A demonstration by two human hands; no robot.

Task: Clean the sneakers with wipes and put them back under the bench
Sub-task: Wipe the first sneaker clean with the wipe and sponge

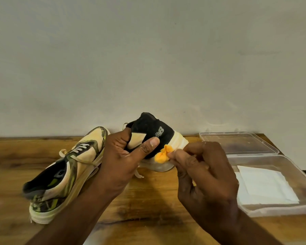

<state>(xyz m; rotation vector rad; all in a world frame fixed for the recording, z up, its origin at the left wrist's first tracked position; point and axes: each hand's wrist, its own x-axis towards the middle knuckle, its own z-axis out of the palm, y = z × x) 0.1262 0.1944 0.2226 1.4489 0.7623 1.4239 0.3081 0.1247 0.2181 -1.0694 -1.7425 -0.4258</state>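
The held sneaker is lifted a little above the wooden bench top, its heel turned to the camera. The heel part is black knit cloth with a pale cream patch, and under it sits a thick, smooth, off-white foam sole. A grey "NB" logo is printed on the black heel. The left hand grips this shoe at the collar, the thumb stretched flat over the cream patch and the other fingers curled inside the opening. The right hand pinches a small crumpled orange wipe between thumb and fingertips, and the wipe touches the edge of the sole just under the black cloth.

The second sneaker lies on the bench top to the left, just beside the left wrist, with a cream upper, olive and yellow-green stripes, flat cream laces and a black lining; a mark on its insole is perhaps the same logo, but it is too blurred.

At the right stands a clear plastic box with folded white wipes inside, its transparent lid lying open behind it.
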